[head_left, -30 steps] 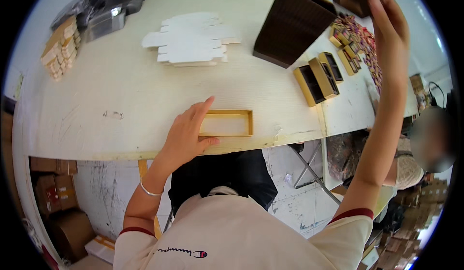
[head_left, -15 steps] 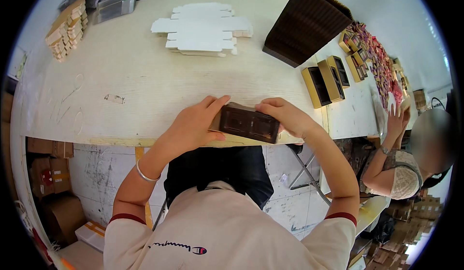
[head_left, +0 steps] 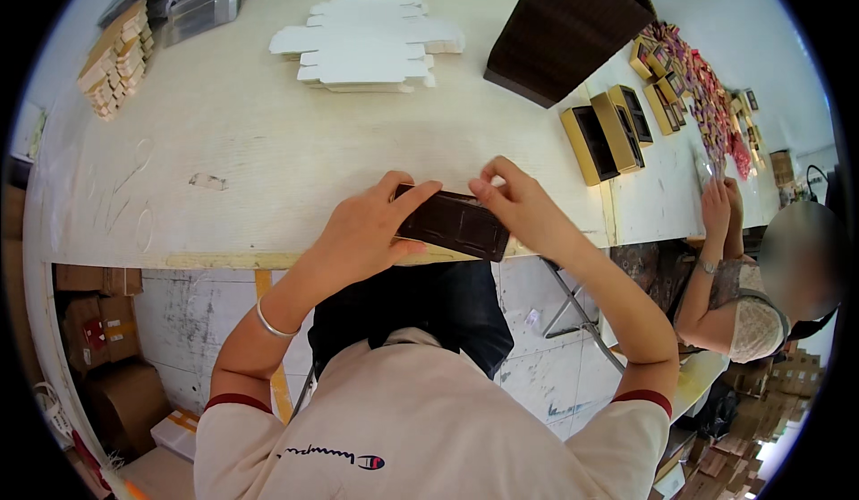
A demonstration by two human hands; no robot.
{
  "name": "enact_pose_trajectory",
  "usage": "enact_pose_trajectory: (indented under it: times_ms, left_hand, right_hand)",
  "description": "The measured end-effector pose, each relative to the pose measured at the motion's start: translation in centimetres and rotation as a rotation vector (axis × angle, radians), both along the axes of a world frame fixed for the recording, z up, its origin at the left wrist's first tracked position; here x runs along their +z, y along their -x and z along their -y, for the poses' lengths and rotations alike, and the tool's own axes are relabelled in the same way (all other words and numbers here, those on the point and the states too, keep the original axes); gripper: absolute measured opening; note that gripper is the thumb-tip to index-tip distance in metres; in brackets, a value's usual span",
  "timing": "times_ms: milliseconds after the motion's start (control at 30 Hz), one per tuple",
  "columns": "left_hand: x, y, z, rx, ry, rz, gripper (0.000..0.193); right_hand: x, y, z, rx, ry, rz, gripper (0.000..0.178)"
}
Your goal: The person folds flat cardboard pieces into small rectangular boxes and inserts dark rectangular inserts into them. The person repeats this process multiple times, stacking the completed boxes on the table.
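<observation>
- Currently, the dark tray (head_left: 455, 223) lies in front of you near the close edge of the white table (head_left: 268, 142), slanting with its right end toward four o'clock.
- Your left hand (head_left: 356, 232) is clamped on the tray's nine o'clock end, fingers along the far side and thumb along the near side.
- Your right hand (head_left: 530, 212) is at the tray's one o'clock corner, fingers bent in toward the thumb; you cannot tell from this view whether they pinch the rim or only rest by it.
- Out from the tray, you have a stack of flat white cartons (head_left: 362, 44) at eleven o'clock and a tall dark brown box (head_left: 568, 30) at one.
- At two o'clock stand three gold boxes (head_left: 616, 124) with dark insides, and beyond them a heap of small colourful pieces (head_left: 700, 97).
- Toward three o'clock, a co-worker's hands (head_left: 718, 209) are raised together, well apart from yours.
</observation>
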State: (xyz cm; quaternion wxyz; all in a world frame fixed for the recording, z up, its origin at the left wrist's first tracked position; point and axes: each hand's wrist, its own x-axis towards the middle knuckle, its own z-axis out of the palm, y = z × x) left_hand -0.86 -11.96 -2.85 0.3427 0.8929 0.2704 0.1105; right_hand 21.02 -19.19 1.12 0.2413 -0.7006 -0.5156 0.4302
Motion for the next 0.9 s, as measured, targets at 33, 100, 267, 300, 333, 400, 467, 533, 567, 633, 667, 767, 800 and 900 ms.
enact_pose_trajectory:
  times_ms: [33, 100, 267, 300, 333, 400, 467, 533, 567, 633, 667, 767, 800, 900]
  left_hand:
    - [-0.4, 0.1, 0.0, -0.009, -0.029, 0.02, 0.072]
    - [-0.3, -0.1, -0.9, -0.028, -0.007, 0.057, 0.071]
    - [-0.6, 0.5, -1.5, -0.087, -0.085, 0.012, 0.078]
    - [-0.4, 0.3, -1.5, -0.097, -0.15, 0.023, 0.079]
    - [0.0, -0.1, -1.5, -0.112, -0.217, 0.029, 0.081]
    - [0.6, -0.7, -1.1, -0.126, -0.287, 0.001, 0.084]
    - [1.3, -0.8, -0.5, -0.116, -0.3, -0.079, 0.087]
    - [1.1, -1.3, -0.7, -0.096, -0.295, -0.098, 0.084]
    - [0.9, -1.4, -0.7, -0.083, -0.288, -0.106, 0.082]
    - [0.5, -1.7, -0.9, -0.135, -0.45, -0.072, 0.075]
    - [0.3, -1.9, -0.9, -0.163, -0.529, -0.053, 0.072]
    - [-0.1, -2.1, -0.6, -0.149, -0.452, -0.033, 0.062]
    - [0.0, -2.2, -0.5, -0.152, -0.433, -0.068, 0.062]
    - [0.8, -2.5, -0.6, -0.176, -0.395, -0.153, 0.063]
  right_hand:
    - [0.0, 0.9, 0.7, 0.051, -0.197, 0.107, 0.03]
    - [0.1, 0.5, 1.3, 0.266, -0.642, 0.474, 0.038]
    - [-0.8, -1.6, 3.7, 0.538, -0.732, 0.381, 0.044]
    - [-1.7, -1.7, 4.1, 0.547, -0.729, 0.351, 0.043]
    - [-2.6, -1.6, 4.3, 0.524, -0.742, 0.364, 0.042]
    - [-3.8, -1.1, 4.4, 0.478, -0.769, 0.39, 0.039]
    - [-4.3, -1.3, 4.0, 0.486, -0.803, 0.463, 0.035]
    - [-4.4, -1.4, 3.7, 0.503, -0.804, 0.489, 0.033]
    - [-4.2, -1.3, 3.6, 0.516, -0.789, 0.479, 0.035]
    - [-3.6, -1.0, 3.7, 0.495, -0.775, 0.445, 0.037]
    - [-3.2, -0.7, 3.9, 0.461, -0.775, 0.422, 0.039]
    - [-4.3, 0.2, 4.5, 0.333, -0.773, 0.387, 0.044]
    - [-4.8, 0.5, 4.7, 0.285, -0.772, 0.381, 0.045]
    - [-4.9, 1.3, 5.0, 0.219, -0.755, 0.437, 0.041]
